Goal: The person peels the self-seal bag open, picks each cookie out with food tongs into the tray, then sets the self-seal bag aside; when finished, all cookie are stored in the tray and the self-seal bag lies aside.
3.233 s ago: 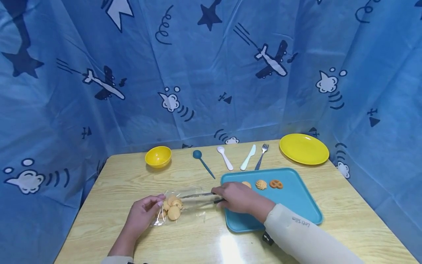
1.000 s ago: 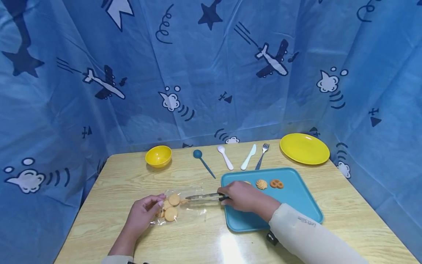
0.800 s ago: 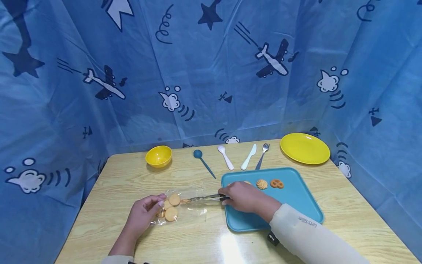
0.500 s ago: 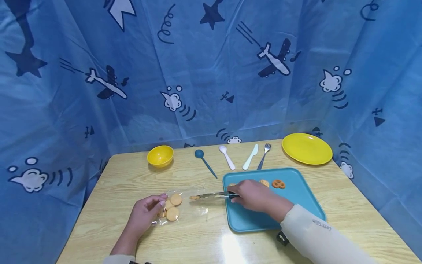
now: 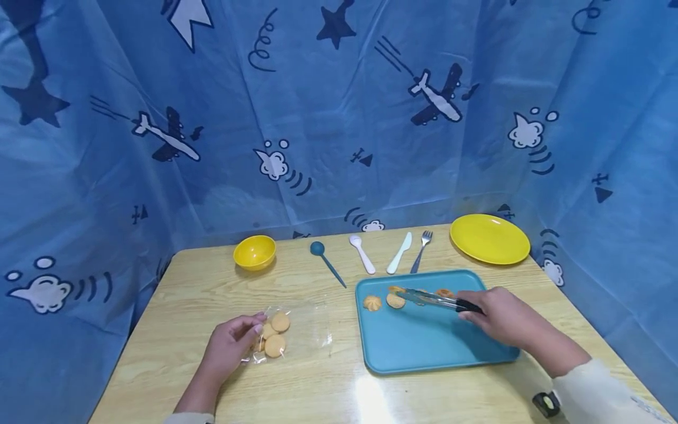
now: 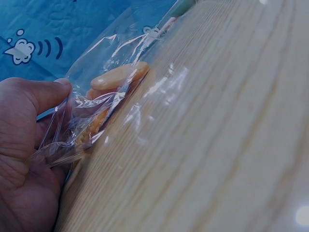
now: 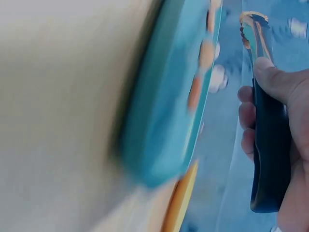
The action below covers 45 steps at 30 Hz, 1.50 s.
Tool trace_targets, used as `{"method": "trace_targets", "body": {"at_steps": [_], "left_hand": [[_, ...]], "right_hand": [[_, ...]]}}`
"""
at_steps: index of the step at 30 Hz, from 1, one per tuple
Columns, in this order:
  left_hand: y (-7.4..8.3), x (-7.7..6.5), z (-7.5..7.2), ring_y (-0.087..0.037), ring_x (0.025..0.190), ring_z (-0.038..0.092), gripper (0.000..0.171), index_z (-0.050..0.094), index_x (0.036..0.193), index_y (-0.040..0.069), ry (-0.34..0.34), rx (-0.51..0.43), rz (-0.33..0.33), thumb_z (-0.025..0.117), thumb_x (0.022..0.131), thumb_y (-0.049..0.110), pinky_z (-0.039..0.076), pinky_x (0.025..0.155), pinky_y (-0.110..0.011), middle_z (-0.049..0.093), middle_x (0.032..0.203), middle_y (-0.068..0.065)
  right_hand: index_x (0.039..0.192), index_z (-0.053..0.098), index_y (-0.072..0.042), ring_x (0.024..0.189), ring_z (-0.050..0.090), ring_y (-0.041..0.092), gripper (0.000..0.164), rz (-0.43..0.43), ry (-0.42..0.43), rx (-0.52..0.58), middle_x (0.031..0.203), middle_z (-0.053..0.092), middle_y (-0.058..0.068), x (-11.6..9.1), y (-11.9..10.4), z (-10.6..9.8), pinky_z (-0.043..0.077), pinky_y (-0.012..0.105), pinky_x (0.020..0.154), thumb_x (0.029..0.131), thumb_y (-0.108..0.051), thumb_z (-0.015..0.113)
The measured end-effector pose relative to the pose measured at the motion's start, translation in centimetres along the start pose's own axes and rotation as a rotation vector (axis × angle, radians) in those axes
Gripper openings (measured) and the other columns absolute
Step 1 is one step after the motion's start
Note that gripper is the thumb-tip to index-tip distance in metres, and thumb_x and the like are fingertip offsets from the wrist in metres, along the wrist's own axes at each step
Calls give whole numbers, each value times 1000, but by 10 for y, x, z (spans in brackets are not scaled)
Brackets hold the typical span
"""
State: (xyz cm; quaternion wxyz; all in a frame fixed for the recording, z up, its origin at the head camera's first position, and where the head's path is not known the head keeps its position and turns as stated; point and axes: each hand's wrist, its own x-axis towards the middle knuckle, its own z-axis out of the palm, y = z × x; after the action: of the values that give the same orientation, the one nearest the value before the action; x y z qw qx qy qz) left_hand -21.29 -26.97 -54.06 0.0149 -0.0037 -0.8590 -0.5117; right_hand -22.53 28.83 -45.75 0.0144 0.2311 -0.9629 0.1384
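Observation:
My left hand pinches the near-left end of a clear plastic bag, flat on the table. Several round cookies lie inside it. My right hand grips metal tongs by their black handles, and they extend leftward above the blue tray. A small golden cookie sits at the tongs' tips. On the tray are a flower-shaped cookie, a round cookie and a pretzel; a swirled cookie is mostly hidden behind the tongs.
Along the back stand a yellow bowl, a dark teal spoon, a lilac spoon, a pale green knife and a fork. A yellow plate lies at the back right. Blue printed curtain surrounds the table.
The tongs closed on a cookie in the bag, drew it out and moved right, over the tray. My left hand stays on the bag.

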Motion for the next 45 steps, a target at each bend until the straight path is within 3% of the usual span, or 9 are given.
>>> {"method": "trace_targets", "body": {"at_steps": [7,12,15,21,32,38,41,45], "left_hand": [[-2,-5,-2,-13,130,61,19,73,105,20,20,7,-11,72,96,37,45,103,-11,70,130,10],[-3,-7,-2,-15,130,61,22,73,106,17,23,-11,-3,72,95,36,44,103,-9,71,130,6],[-3,-8,-1,-16,130,61,19,73,107,15,25,-20,-5,71,97,31,43,103,-9,71,131,4],[-4,-8,-1,-14,131,60,20,73,108,14,24,-40,-13,70,98,30,43,103,-8,70,132,4],[-5,-8,-1,-16,132,60,21,73,106,14,14,-55,3,72,96,33,43,103,-8,71,131,3],[-5,-6,1,-17,132,60,23,73,105,17,9,-17,7,71,96,38,46,107,-16,70,132,5],[-4,-5,1,-16,133,59,21,73,104,19,9,4,-1,71,96,39,47,110,-23,70,132,7],[-2,-1,2,-13,133,59,20,73,104,22,4,13,9,71,96,40,48,110,-25,69,133,9]], "right_hand": [[118,73,-11,74,57,0,33,96,63,-23,94,73,-9,-43,55,-7,51,25,62,91,-30,78],[110,76,-15,75,59,-1,25,65,132,-67,91,74,-9,-62,78,-10,50,28,61,88,-26,81],[109,76,-13,73,58,-1,26,66,130,-64,89,75,-8,-67,84,-12,48,26,59,87,-26,82],[110,76,-13,81,70,12,30,90,97,-79,93,77,-4,-72,90,-12,56,33,65,86,-30,82],[114,73,-5,74,64,13,38,141,70,-79,91,75,4,-76,93,-13,49,32,59,88,-31,81],[109,71,-7,65,58,11,33,121,107,-127,77,68,-5,-76,95,-16,45,33,54,85,-26,83],[111,70,-7,63,53,10,34,133,90,-113,73,64,-7,-69,87,-19,42,33,53,88,-28,81],[123,68,-5,65,52,8,45,136,38,-67,80,67,-6,-53,59,-20,42,29,54,90,-34,78]]}}
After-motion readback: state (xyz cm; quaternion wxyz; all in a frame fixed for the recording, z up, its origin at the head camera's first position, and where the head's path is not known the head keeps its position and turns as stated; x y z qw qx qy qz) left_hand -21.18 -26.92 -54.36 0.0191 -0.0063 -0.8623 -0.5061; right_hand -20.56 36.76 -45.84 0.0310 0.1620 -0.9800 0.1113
